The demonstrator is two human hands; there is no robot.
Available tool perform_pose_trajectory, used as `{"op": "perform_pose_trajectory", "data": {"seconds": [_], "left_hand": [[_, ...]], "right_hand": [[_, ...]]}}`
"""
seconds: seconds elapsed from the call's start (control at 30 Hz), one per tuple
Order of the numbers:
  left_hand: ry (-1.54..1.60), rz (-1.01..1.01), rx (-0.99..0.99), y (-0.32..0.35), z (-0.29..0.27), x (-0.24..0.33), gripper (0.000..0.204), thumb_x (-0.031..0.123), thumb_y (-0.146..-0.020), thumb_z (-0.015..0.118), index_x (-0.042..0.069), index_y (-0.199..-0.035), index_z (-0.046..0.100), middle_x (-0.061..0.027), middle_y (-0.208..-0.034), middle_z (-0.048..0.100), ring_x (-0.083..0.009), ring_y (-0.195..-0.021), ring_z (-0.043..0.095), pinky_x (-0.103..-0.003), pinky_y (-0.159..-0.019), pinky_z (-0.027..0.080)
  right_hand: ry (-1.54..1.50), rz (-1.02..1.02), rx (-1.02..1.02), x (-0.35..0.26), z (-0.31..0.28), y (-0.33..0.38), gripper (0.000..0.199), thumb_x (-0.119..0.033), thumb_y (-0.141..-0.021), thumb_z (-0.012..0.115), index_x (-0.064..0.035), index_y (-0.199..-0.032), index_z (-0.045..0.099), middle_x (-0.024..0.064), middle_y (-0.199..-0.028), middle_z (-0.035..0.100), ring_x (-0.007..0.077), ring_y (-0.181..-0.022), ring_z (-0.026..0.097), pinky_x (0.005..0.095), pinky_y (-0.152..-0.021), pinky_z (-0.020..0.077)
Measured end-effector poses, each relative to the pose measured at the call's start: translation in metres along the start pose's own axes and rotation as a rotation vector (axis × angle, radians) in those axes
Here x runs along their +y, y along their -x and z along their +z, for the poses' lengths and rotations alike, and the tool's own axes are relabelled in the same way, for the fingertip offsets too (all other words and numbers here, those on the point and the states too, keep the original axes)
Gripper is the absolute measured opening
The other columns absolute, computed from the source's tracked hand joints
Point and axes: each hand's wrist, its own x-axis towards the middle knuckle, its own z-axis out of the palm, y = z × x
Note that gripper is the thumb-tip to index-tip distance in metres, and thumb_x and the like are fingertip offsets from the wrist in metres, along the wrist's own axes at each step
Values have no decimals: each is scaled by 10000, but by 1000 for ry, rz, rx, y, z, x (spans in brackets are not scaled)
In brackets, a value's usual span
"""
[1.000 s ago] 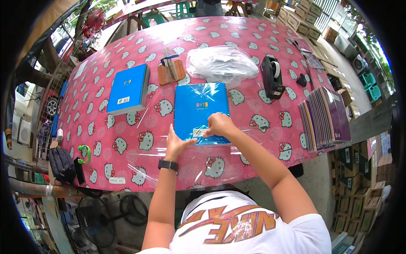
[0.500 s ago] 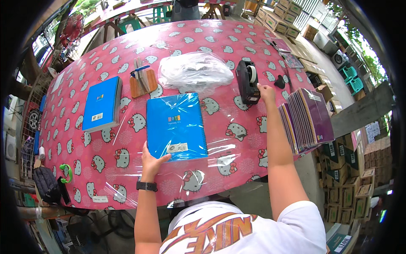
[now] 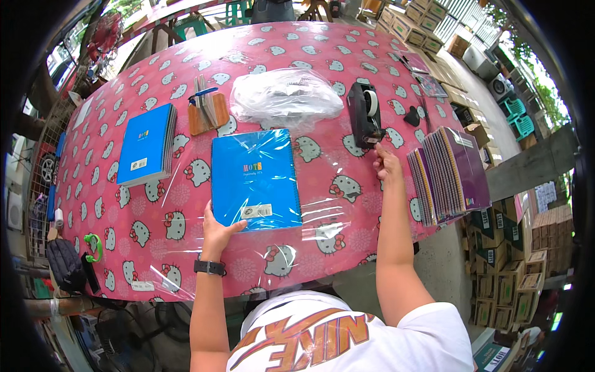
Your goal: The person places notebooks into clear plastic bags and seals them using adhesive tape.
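Note:
A blue spiral notebook lies flat in front of me, with shiny clear plastic film over it and around it. My left hand rests at its lower left corner, fingers spread along the left edge and thumb at the bottom edge. Beyond and to the right stands a black tape dispenser with a roll of tape in it. Just below its near end, my right hand is closed with fingers curled in a pinch. Whatever those fingertips hold is too small or too clear to make out.
Left sits a stack of blue notebooks; right, a stack of purple spiral notebooks at the table edge. A wooden holder with a blue-handled tool and crumpled clear plastic lie farther back. A black pouch is at far left.
My right hand has moved from the dispenser's side toward me, its fingers now curled just below the near end. My left hand stays at the notebook's corner. The whole view has shifted slightly.

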Motion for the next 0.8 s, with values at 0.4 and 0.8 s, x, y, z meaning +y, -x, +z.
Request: {"op": "perform_pose_trajectory", "data": {"seconds": [0.4,0.8], "left_hand": [[12,26,6,-2,2,-2,1122,308,-483,876,-48,-1356,269,-231,-1284,456,-320,-1178,474,-394,-984,393],[-96,-16,58,2,-1,5,1157,365,-431,884,-20,-1354,302,-229,-1299,450,-345,-1212,437,-432,-1011,354]], "right_hand": [[11,92,-192,-33,1,-3,166,-204,-793,723,-85,-799,608,-26,-638,569,54,-493,467,198,-420,388],[130,380,-606,17,86,37,80,-102,-867,602,-47,-924,614,-8,-681,566,39,-486,435,171,-419,342]]}}
